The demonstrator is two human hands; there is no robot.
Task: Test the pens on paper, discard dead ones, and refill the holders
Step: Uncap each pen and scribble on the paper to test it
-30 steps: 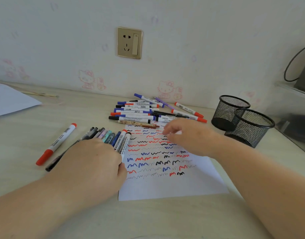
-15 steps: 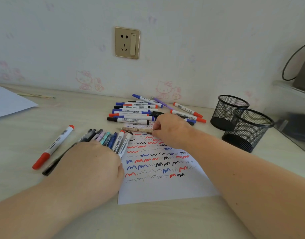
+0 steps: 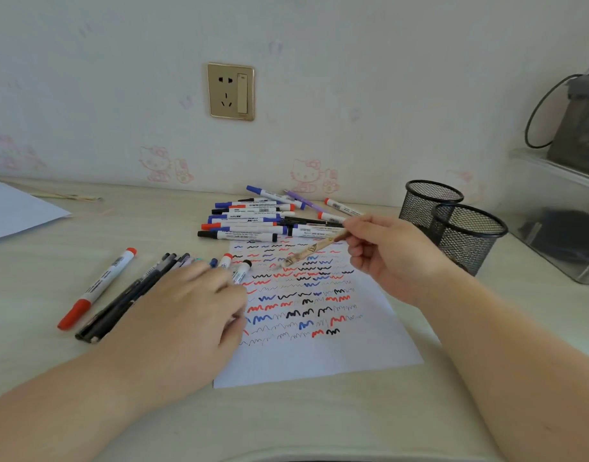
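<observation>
Between the thumb and curled fingers of the right hand (image 3: pixel 391 253) a tan patterned pen (image 3: pixel 311 251) is pinched at its upper end, its tip slanting down to just above the scribbled test paper (image 3: pixel 319 358). Beyond these fingers a heap of capped markers (image 3: pixel 253 221) is seen, and to their right two black mesh holders (image 3: pixel 466 235) are set touching one another. The left hand (image 3: pixel 186 315) is laid flat, fingers straight and lightly spread, pressed over a row of sorted pens (image 3: pixel 173 261) at the paper's left edge; caps are seen protruding past its fingertips. Left of that hand a red-capped marker (image 3: pixel 98 288) and dark pens (image 3: pixel 126 298) are laid on the desk (image 3: pixel 303 415).
</observation>
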